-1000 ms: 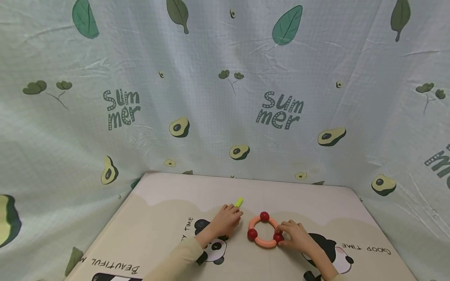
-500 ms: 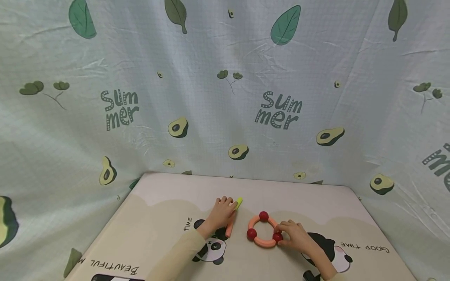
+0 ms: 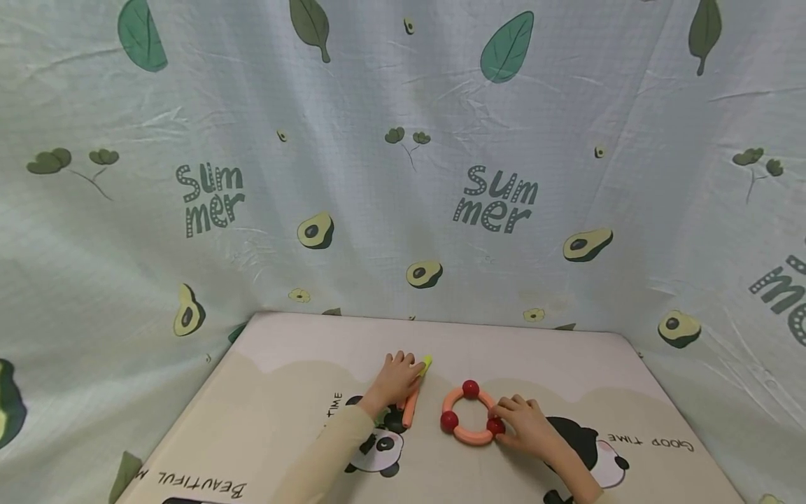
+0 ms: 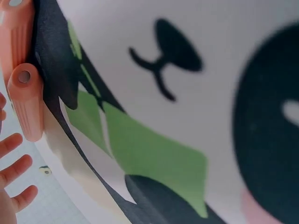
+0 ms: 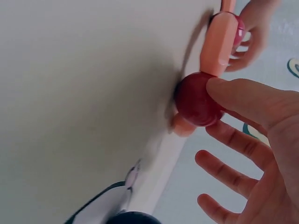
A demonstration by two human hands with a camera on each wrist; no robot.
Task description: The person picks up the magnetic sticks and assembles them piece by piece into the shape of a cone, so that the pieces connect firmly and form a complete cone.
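In the head view a ring of three red balls and curved orange rods (image 3: 474, 437) lies on the table. My right hand (image 3: 527, 424) is at its right side; in the right wrist view its thumb and index finger pinch a red ball (image 5: 198, 99), the other fingers spread apart. My left hand (image 3: 395, 381) lies over a pair of orange rods (image 3: 410, 411), covering their far ends. Two ribbed orange rods (image 4: 25, 102) with round metal-coloured tips appear in the left wrist view beside spread fingers; whether the hand grips one I cannot tell. A yellow-green stick (image 3: 427, 362) pokes out beyond the fingertips.
The table cover (image 3: 283, 378) is printed with pandas and lettering. A hanging sheet (image 3: 352, 161) with leaves and avocados stands behind the table's far edge and along both sides.
My left hand has shifted left and slightly away, uncovering first one orange rod and then part of a second. The right hand stays at the ring's red ball.
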